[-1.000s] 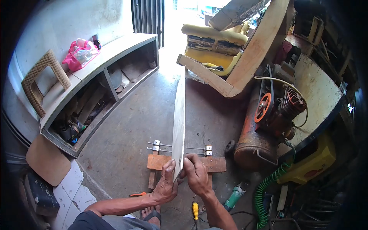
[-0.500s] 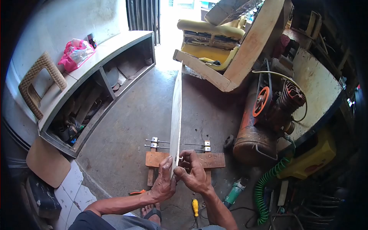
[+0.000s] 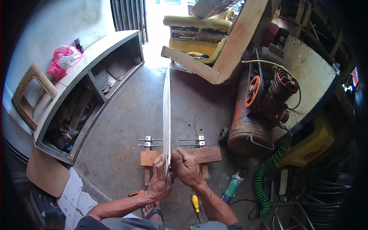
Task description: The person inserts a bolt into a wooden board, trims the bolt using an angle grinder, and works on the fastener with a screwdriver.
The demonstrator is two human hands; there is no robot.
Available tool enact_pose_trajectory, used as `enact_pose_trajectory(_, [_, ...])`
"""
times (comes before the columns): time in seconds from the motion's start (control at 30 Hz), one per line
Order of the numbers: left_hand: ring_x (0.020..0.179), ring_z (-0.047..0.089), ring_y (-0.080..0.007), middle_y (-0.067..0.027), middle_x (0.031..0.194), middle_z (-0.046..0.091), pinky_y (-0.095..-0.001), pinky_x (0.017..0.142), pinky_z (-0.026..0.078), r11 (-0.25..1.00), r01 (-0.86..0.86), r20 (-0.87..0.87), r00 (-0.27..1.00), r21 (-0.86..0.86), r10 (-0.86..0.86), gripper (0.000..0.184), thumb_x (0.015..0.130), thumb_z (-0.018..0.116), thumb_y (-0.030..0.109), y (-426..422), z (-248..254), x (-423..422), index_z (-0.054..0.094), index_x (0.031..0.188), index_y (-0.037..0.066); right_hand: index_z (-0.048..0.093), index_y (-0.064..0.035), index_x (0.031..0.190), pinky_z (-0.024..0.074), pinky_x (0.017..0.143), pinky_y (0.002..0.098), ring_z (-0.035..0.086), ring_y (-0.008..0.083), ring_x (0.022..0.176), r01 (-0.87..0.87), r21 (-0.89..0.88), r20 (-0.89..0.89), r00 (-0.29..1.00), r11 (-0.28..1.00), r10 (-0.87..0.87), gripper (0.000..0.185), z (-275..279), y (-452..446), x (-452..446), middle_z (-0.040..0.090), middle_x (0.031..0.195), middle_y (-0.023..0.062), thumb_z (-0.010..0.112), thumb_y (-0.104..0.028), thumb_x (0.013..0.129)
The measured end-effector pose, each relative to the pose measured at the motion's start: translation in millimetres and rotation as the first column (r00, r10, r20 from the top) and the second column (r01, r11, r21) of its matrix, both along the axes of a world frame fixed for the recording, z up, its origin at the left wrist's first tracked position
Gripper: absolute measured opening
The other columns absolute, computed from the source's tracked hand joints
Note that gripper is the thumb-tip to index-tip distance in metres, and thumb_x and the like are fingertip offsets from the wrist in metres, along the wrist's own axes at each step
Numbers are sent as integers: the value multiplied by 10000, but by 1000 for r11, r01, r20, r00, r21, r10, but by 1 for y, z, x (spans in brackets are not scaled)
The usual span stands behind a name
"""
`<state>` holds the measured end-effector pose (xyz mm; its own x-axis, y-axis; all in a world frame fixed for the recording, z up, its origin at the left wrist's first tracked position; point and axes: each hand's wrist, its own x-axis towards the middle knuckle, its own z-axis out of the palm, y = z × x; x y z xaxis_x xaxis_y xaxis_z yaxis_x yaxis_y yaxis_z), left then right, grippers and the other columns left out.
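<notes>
A long, thin pale board point(image 3: 166, 111) stands on edge in front of me, pointing away. My left hand point(image 3: 158, 183) grips its near end from the left, thumb and fingers pressed to it. Against the board's right face, my right hand point(image 3: 186, 168) is closed with curled fingers; whatever lies inside them is hidden. Below both hands, a brown wooden crosspiece point(image 3: 207, 154) rests on the floor, with metal rods point(image 3: 174, 145) and blocks just beyond it. A yellow-handled screwdriver point(image 3: 195, 203) lies near my right forearm, and an orange-handled tool point(image 3: 136, 193) is partly covered by my left arm.
A green power tool point(image 3: 232, 188) with a cord lies on the floor to the right. Beyond it stand a rusty air compressor point(image 3: 249, 134) and a coiled green hose point(image 3: 261, 191). A low cabinet point(image 3: 86, 115) lines the left wall. A yellow-padded seat frame point(image 3: 199, 46) is ahead.
My right fingers, earlier pinching around a small bolt-like piece at the board, are now curled into a tighter fist there. The view has shifted slightly right. My left hand keeps its hold.
</notes>
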<state>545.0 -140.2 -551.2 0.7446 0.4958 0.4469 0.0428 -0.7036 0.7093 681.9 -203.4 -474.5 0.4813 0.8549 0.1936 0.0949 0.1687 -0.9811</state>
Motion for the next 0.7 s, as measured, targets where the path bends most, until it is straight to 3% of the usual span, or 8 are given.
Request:
enact_pose_trajectory(0.1, [1263, 463, -474, -303, 1372, 409, -540, 1089, 369, 999, -39, 3, 999, 37, 39, 691, 859, 529, -19, -3, 0, 1, 254, 1492, -67, 590, -19, 798, 399, 539, 286, 490, 62, 636, 24, -45, -99, 995, 999, -29, 527, 0, -4, 2, 537, 661, -23, 453, -421, 1109])
enact_pose_trajectory(0.27, [1313, 429, -468, -298, 1404, 375, -535, 1138, 327, 998, -14, -58, 998, 53, 17, 699, 833, 509, -62, -1, 4, 2, 273, 1491, -62, 613, 24, 939, 479, 607, 255, 567, 82, 677, 117, -10, 247, 963, 993, -111, 332, -7, -11, 14, 621, 760, 26, 547, -266, 1087])
enact_pose_trajectory(0.4, [1302, 425, -451, -288, 1388, 370, -526, 1144, 315, 999, -8, -76, 997, 32, 10, 743, 819, 506, -80, 0, 2, 1, 228, 1507, -43, 640, 26, 1076, 529, 648, 259, 610, 83, 713, 188, 45, -118, 976, 981, -182, 235, -9, -13, 4, 646, 842, 27, 600, -205, 1059])
enact_pose_trajectory(0.47, [1283, 437, -446, -280, 1375, 375, -527, 1128, 332, 1000, -13, -117, 993, 28, 16, 725, 833, 497, -90, 0, 3, 2, 220, 1500, -36, 631, 24, 1112, 549, 689, 260, 630, 85, 775, 132, -60, -40, 990, 989, -134, 225, -11, -15, 17, 648, 906, 27, 617, -191, 1047])
enact_pose_trajectory(0.53, [1273, 446, -446, -279, 1377, 379, -524, 1118, 347, 994, -6, -117, 993, -113, -7, 701, 859, 489, -91, -1, -6, -4, 216, 1502, -35, 638, 4, 1132, 547, 690, 297, 673, 134, 816, 1, -13, -47, 999, 1000, -2, 240, 1, -22, 19, 696, 951, 101, 651, -206, 1016])
enact_pose_trajectory(0.57, [1278, 450, -439, -283, 1394, 379, -517, 1116, 353, 1000, -19, -135, 991, -5, 18, 682, 882, 489, -86, 0, -6, -3, 223, 1508, -33, 640, 6, 1131, 552, 694, 294, 684, 138, 835, 17, 139, 58, 998, 990, -26, 241, -1, -21, 22, 701, 944, 109, 639, -209, 1020])
enact_pose_trajectory(0.67, [1315, 437, -432, -279, 1411, 379, -509, 1137, 339, 999, -13, -102, 995, 50, 18, 682, 880, 497, -92, 0, 3, 2, 243, 1510, -33, 640, 19, 1122, 561, 709, 302, 691, 138, 844, 96, 28, -152, 984, 995, -90, 251, 5, -19, 22, 708, 912, 108, 633, -213, 1026])
enact_pose_trajectory(0.7, [1337, 420, -453, -286, 1430, 375, -513, 1148, 336, 1000, -25, -88, 996, 18, 27, 723, 834, 511, -125, -3, 5, 3, 269, 1509, -39, 631, 32, 1131, 573, 718, 307, 690, 135, 850, 1, -210, -100, 995, 978, -22, 270, 6, -22, 29, 716, 960, 107, 625, -219, 1033])
